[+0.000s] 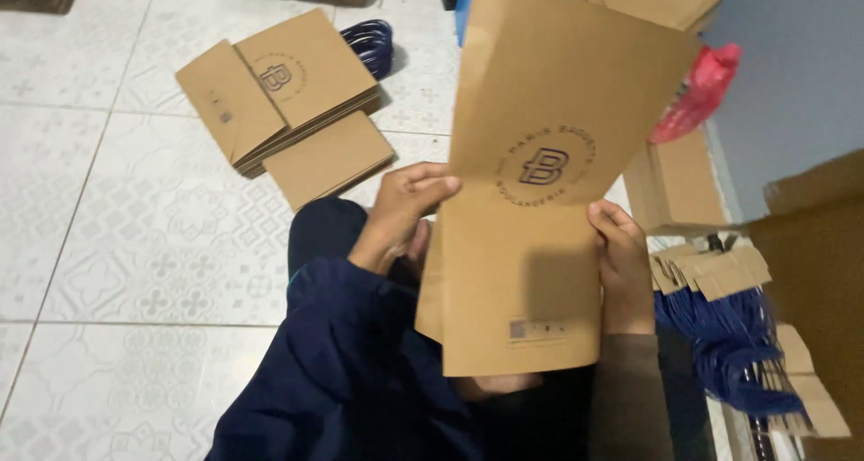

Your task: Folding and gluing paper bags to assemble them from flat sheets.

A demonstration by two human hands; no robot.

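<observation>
Both hands [405,211] pinch paper bag [540,191] edges

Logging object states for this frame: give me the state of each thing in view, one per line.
flat paper bag: folded flat, held upright off the floor.
left hand: fingers curled over the bag's left edge.
right hand: gripping the bag's right edge.
bag stack: folded flat, piled unevenly on the tiled floor.
blue cord handles: loose bundle with cardboard tabs attached.
red plastic bag: crumpled by the wall.
</observation>
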